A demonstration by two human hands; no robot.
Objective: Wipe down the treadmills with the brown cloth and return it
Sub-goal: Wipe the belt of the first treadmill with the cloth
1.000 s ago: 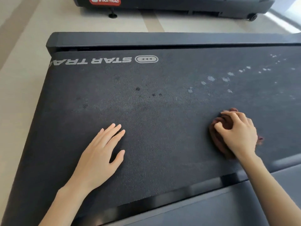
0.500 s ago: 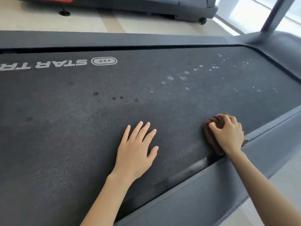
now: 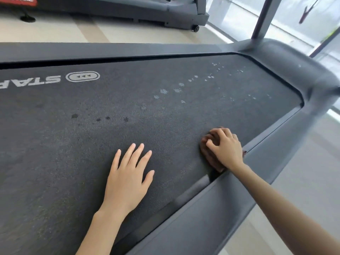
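— Left hand [image 3: 127, 179]? 
— Found flat on the treadmill belt [image 3: 92, 153], palm down, fingers spread, gripping nothing.

— Right hand [image 3: 225, 149]? 
— Found curled over the brown cloth [image 3: 209, 155], fingers bent and pressing it onto the belt.

— Cloth location? 
— Bunched under the right hand, beside the near side rail [image 3: 211, 208], well apart from the left hand.

— Belt condition? 
— Noted pale splash marks [image 3: 163, 91] toward the far right; dark spots [image 3: 74, 116] near the middle. Second treadmill [image 3: 128, 10] observed beyond.

Brown cloth [image 3: 208, 153] bunched on dark speckled treadmill belt [image 3: 92, 144], beside its grey near side rail [image 3: 202, 218]
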